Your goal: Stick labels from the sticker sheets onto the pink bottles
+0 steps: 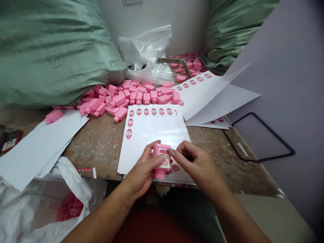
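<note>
A small pink bottle (157,148) lies in my left hand (143,168), its neck toward me and my thumb across its front. A label (165,162) in white and pink covers part of that front. My right hand (196,162) has its fingers curled, with thumb and index fingertip pinched at the label's upper right edge. Beneath both hands is a white sticker sheet (154,130) with round pink labels along its top and left edges. Behind the sheet, many pink bottles (146,98) lie in a heap.
Green sacks (55,54) stand at the back left and back right. More sticker sheets (199,98) lie at the right, near a black frame (273,135). White paper (45,145) is at the left, above an open white bag (73,175). Clear plastic (149,47) sits behind.
</note>
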The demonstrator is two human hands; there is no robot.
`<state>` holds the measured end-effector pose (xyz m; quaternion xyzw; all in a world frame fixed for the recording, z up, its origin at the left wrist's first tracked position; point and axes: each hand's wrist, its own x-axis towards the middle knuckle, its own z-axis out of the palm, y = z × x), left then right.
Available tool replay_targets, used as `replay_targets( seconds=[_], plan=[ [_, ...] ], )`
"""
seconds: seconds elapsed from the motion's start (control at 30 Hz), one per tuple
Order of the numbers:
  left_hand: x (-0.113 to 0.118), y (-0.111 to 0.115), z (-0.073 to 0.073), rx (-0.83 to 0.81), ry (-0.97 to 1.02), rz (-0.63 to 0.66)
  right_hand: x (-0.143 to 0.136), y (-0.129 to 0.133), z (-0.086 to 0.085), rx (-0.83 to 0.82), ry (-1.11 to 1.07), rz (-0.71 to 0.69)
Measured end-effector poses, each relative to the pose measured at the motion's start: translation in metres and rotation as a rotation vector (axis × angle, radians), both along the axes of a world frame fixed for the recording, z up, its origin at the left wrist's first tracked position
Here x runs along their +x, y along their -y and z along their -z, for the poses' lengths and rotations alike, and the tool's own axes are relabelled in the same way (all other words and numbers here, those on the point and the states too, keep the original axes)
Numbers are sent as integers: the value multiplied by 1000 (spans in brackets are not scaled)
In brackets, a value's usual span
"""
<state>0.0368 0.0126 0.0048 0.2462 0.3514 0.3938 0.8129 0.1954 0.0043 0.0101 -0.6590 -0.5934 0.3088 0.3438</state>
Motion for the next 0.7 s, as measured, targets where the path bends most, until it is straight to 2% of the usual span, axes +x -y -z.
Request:
replay_targets(
  seconds=[0.13, 0.23, 0.3, 0.4, 0.5, 0.6, 0.7],
  plan=[
    [-3, 3, -2, 7, -27, 50, 6, 2, 2, 135, 185, 4],
    [-4, 4, -4, -22, -38, 75, 11, 2, 3, 233, 250, 125],
    [-4, 4, -4, -39, -31, 90, 10, 3, 3, 236, 100, 148],
    [-3, 5, -3, -21, 5, 109, 1, 2, 4, 144, -160, 17],
    [-5, 8, -2, 2, 12, 152, -6, -2, 6, 28, -310, -96],
    [-9, 10, -1, -33, 13, 182, -3, -9, 11, 57, -393, -66],
    [-12, 10, 2, -88, 61, 126, 2, -10, 11, 115, -397, 2]
  ],
)
